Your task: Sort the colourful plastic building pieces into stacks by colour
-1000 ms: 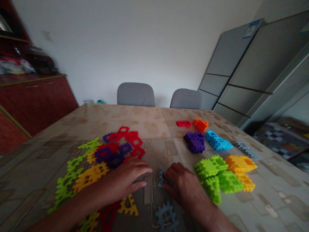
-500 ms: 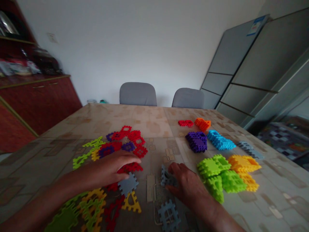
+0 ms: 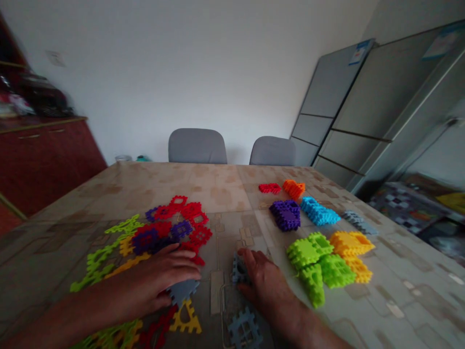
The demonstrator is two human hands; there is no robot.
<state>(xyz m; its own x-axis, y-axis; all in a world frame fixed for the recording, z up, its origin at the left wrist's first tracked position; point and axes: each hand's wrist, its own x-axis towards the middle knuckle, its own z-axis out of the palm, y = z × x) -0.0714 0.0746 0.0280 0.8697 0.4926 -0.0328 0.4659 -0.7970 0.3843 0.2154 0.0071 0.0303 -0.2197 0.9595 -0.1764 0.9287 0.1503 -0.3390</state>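
Note:
My left hand (image 3: pixel 169 274) is over the mixed pile, fingers stretched out and thumb apart. It touches a flat grey notched square tile (image 3: pixel 184 292), partly covering it. My right hand (image 3: pixel 261 278) is closed on grey interlocking tiles (image 3: pixel 238 269) standing on edge at the table's middle; my fingers hide part of them. Just below lies a grey window-frame tile (image 3: pixel 245 330). A yellow triangular tile (image 3: pixel 186 317) is beneath the grey square, beside red tiles (image 3: pixel 158 329). Red and purple tiles (image 3: pixel 181 229) spread out beyond my left hand.
On the right stand sorted stacks: lime green (image 3: pixel 308 252), yellow (image 3: pixel 350 242), purple (image 3: pixel 286 214), blue (image 3: pixel 319 211), grey (image 3: pixel 359 222), orange (image 3: pixel 293 189) and red (image 3: pixel 269 188). Green tiles (image 3: pixel 96 257) lie at left. Two grey chairs (image 3: pixel 198 146) are behind the table.
The view has turned slightly to the right. My left hand has come nearer and lies over the grey square tile. My right hand still holds the grey tiles in about the same place.

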